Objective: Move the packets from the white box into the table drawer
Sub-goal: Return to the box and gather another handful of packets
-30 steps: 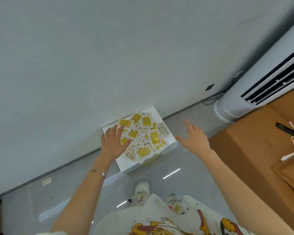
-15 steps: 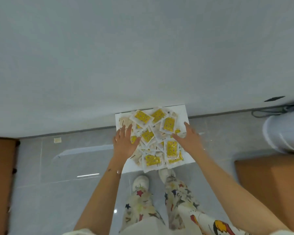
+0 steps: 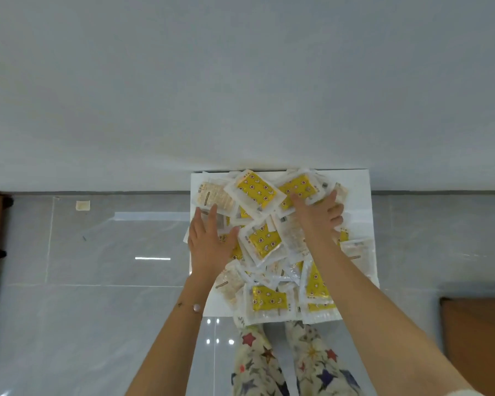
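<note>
Dozens of packets (image 3: 265,242), some yellow-faced and some pale, lie heaped in the white box (image 3: 360,195), which sits on the floor (image 3: 97,281) hard against the wall (image 3: 240,81) at our 12 o'clock; several overhang its near rim at 6 o'clock. Hands: two, both ours, both on the heap. Left hand (image 3: 210,244): at the box's 9 o'clock side, fingers straight and spread, palm flat on the packets, nothing closed in it; it has kept to that side for the past second. Right hand (image 3: 317,221): the entry that has changed. A second ago it hung in the air off the box at 3 o'clock, open and empty; half a second ago it reached the 3 o'clock rim; now it lies well into the pile toward 1 o'clock, thumb laid on the packets, outer fingers bent, and we cannot tell whether they hold anything or merely press. Our view has also swung square over the box. Counter (image 3: 477,347): a brown corner at 4 o'clock, well apart from the box; its drawer is not in view. Reading: with both hands bracketing the heap, we judge the gathering of a first load is only starting, and every packet remains to be carried. Loose wrappers may slide out of a two-handed scoop.
</note>
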Available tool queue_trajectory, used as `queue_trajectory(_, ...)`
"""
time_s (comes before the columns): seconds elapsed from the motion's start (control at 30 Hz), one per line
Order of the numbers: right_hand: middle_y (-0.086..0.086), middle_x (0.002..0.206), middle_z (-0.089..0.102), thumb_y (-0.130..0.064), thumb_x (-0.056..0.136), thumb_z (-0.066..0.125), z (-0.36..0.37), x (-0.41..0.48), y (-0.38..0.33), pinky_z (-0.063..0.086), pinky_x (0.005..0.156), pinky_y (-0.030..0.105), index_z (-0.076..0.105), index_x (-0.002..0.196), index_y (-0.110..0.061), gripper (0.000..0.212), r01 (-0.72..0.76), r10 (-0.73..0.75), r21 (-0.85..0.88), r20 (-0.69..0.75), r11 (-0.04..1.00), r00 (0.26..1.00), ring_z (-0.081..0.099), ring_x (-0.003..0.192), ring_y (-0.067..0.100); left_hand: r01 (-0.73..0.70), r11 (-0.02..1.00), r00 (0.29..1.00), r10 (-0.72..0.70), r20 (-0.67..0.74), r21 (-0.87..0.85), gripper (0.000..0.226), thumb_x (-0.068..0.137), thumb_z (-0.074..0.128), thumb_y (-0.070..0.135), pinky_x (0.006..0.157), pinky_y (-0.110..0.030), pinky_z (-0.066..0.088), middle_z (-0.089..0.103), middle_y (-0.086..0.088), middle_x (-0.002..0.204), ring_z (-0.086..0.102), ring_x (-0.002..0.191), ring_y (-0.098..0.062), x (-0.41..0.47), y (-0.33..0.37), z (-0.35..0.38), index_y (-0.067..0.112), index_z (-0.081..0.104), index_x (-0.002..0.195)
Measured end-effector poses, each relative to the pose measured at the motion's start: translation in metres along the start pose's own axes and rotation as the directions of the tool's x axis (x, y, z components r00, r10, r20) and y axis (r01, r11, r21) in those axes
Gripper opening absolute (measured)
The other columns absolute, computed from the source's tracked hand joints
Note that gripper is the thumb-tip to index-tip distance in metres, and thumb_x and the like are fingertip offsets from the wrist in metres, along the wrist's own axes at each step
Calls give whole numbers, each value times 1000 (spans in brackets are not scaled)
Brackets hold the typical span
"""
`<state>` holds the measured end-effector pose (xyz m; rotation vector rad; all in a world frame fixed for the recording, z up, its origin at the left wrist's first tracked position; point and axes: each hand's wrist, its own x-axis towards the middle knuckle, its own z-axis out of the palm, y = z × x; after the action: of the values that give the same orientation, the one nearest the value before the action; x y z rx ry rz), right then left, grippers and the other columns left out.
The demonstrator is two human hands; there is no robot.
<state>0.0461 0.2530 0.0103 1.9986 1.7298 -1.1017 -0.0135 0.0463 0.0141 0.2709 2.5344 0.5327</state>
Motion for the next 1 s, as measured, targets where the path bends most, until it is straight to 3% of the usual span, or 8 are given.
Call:
queue_trajectory(0.13,7,157,14,-62,74,68,-3,5,11,18,110,54,9,152,-30,103,58,-57,7,-105,998,993,20,140,33,70,995,996,-74,-58,-71,85,82,54,64,116,-49,12,4,-10,160,3,147,-28,20,7,6,28,18,151)
queue_trajectory(0.33,8,151,29,-34,76,77,-26,17,32,28,107,53,25,149,-33,90,140,-125,133,-113,981,986,30,136,34,250,934,961,-271,-51,-254,106,72,63,70,118,-49,7,2,-15,160,1,147,-30,59,38,12,24,11,152)
queue_trajectory(0.43,7,140,44,-20,76,78,-33,21,38,35,107,47,31,147,-28,85,221,-195,247,-123,943,973,40,131,29,282,934,948,-306,-85,-218,111,65,72,66,115,-51,14,17,-16,155,13,143,-34,68,46,14,20,16,150)
queue_trajectory(0.57,-5,122,54,-5,83,71,-46,15,44,48,85,29,32,147,-26,78,186,-161,506,-93,842,983,55,108,13,247,928,956,-281,-88,-279,104,68,80,49,111,-49,20,20,-17,152,17,138,-37,65,44,12,21,21,149)
queue_trajectory(0.77,0,109,69,-3,84,65,-58,10,54,54,78,27,51,132,-23,54,186,-199,543,-36,819,979,66,95,14,317,862,936,-351,-15,-397,108,66,84,43,110,-51,30,37,-14,146,26,137,-35,73,34,-1,15,21,149)
queue_trajectory(0.83,0,112,67,0,85,62,-62,7,55,55,78,27,56,126,-20,46,230,-259,534,-21,814,966,66,100,16,314,814,932,-362,-5,-490,98,63,84,44,104,-48,41,49,-9,136,42,128,-31,72,33,-4,12,34,141)
queue_trajectory(0.9,-3,112,65,0,87,58,-66,5,57,54,82,30,56,125,-18,42,254,-305,527,12,811,952,63,105,18,268,789,946,-325,-5,-553,62,74,80,29,90,-40,52,61,-3,117,59,107,-24,65,37,-6,11,48,123)
queue_trajectory(1.0,-6,111,61,-3,89,56,-73,0,55,53,89,37,54,123,-18,37,289,-351,494,36,820,936,61,108,19,173,787,968,-248,-47,-591,33,84,70,15,78,-34,55,64,-1,106,65,94,-20,51,46,-14,11,52,112)
